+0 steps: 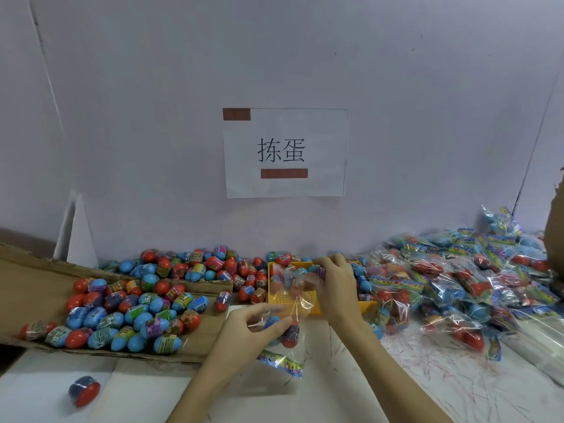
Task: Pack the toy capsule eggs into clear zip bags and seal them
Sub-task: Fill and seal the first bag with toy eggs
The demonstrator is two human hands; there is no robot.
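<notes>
- A clear zip bag is held just below the centre of the frame, stretched between two hands over the white tabletop.
- Inside its lower end sit two capsule eggs, one blue and one red.
- The left hand curls round that lower end, fingers and thumb gripping the bag and the eggs inside it.
- The right hand is higher and further back, fingers pinching the bag's upper edge; this part is blurred.
- A colourful printed header card lies on the tabletop just below the bag.
- Behind the bag stands a yellow tray, partly seen through the plastic.
- At left, a flat sheet of cardboard carries a loose heap of red and blue eggs; more of them run along the wall to the tray.
- One dark blue and red egg lies alone at the lower left.
- At right, a large pile of filled bags with printed headers covers the tabletop, which shows red scribble marks there.
- On the pale wall above, a white paper sign with two printed characters is fixed with brown tape.
</notes>
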